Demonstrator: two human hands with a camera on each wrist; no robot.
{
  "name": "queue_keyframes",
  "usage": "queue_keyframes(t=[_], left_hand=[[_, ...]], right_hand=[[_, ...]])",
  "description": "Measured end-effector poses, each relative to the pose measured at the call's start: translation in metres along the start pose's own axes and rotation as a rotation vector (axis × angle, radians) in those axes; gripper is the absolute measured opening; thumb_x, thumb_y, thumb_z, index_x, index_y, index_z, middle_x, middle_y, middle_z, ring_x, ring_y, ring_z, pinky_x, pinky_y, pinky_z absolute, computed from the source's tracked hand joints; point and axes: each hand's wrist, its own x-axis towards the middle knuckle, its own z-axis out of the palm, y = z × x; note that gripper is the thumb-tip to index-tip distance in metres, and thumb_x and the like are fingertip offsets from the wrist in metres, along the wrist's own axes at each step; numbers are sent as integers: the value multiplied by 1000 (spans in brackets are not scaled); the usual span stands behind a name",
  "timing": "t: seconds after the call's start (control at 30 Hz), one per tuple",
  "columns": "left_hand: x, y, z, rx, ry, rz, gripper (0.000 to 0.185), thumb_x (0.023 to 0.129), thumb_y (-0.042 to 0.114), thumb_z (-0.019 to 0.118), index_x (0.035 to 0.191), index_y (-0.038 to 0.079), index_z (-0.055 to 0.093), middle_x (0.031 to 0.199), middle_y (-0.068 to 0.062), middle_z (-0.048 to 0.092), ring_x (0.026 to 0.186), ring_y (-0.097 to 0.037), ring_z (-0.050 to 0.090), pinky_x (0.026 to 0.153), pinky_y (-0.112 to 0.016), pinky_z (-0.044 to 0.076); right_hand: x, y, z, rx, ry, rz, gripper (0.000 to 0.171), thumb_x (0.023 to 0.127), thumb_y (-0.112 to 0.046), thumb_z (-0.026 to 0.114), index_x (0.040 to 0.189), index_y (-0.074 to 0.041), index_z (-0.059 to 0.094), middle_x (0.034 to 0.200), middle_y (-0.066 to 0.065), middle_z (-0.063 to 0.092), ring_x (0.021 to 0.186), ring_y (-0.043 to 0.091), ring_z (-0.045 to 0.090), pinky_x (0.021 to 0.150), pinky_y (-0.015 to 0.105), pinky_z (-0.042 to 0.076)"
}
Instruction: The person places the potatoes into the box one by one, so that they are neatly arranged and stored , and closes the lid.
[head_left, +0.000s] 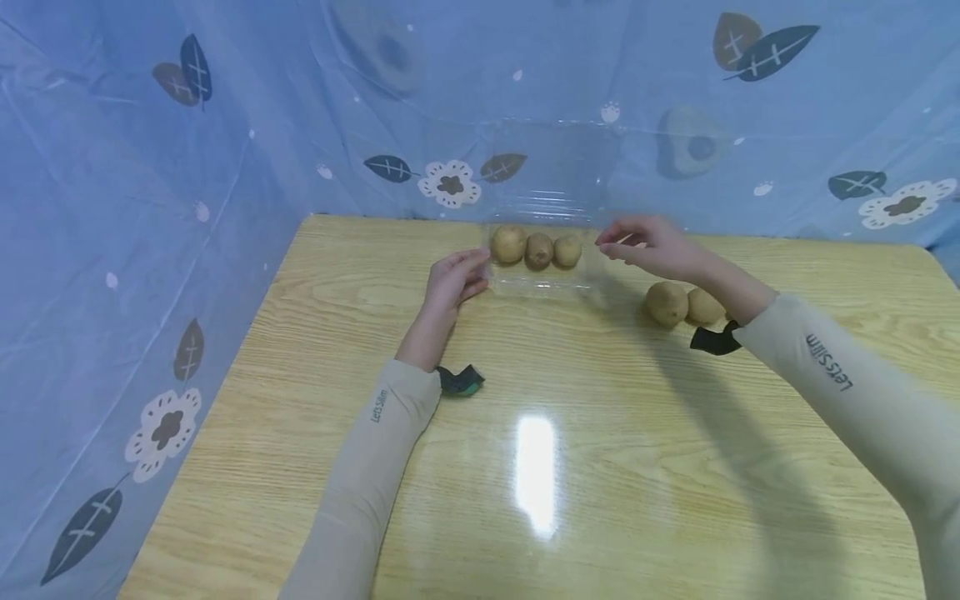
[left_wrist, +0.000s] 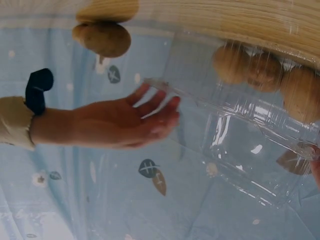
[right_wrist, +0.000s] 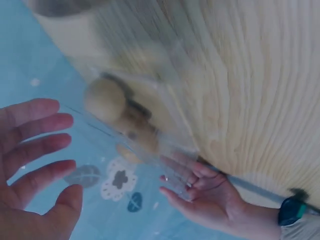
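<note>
Flanking clear box (head_left: 543, 283) edges: hands.

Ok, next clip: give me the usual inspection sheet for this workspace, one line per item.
Surface: wooden table, glossy, with a light glare patch.
Job's things: clear plastic clamshell box, lid up, three kiwis inside; two loose kiwis on the table beside it.
Clutter: nothing seen.
Hands: left hand touches the box's left side, fingers relaxed; right hand at its right edge, contact unclear.
Cables: nothing seen.
Surroundings: blue floral sheet behind and at the left.
</note>
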Motion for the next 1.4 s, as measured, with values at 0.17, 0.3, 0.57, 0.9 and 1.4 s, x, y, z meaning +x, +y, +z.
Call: queue_keyframes(t=[0.17, 0.3, 0.57, 0.9, 1.4], left_hand=[[0, 0, 1, 11, 4, 2, 29, 81, 19, 69, 105, 3, 64, 91, -4, 62, 70, -9, 58, 68, -22, 56], [-1, 0, 2, 1, 1, 4, 29, 81, 18, 70, 105, 3, 64, 98, -8, 63, 72, -11, 59, 70, -23, 56], [-1, 1, 0, -15, 13, -11, 26, 80, 17, 70, 103, 4, 65, 90, -4, 63, 70, -9, 59, 68, -23, 57], [0, 0, 2, -9, 21, -10, 26, 81, 17, 69, 102, 4, 65, 83, -2, 62, 67, -8, 58, 64, -21, 56], [-1, 1, 3, -14, 25, -17, 25, 80, 17, 70, 101, 4, 65, 83, -1, 62, 66, -8, 57, 65, -22, 56]], right_hand=[[-27, 7, -14, -48, -16, 59, 31, 93, -24, 52, 114, -3, 57, 119, 15, 56, 107, 31, 53, 88, 45, 44], [-44, 16, -21, -117, 6, 95, 32, 93, -26, 52, 115, -3, 57, 118, 14, 56, 107, 31, 53, 84, 42, 45], [-61, 28, -21, -202, 28, 78, 27, 91, -18, 55, 111, 0, 59, 114, 16, 59, 103, 34, 56, 85, 49, 47], [-70, 37, -5, -290, 22, 6, 33, 83, -14, 64, 111, 3, 58, 106, 20, 59, 92, 33, 59, 73, 44, 52], [-70, 39, 4, -421, 10, -5, 39, 77, -14, 70, 111, 1, 58, 87, 11, 60, 70, 19, 47, 58, 30, 39]])
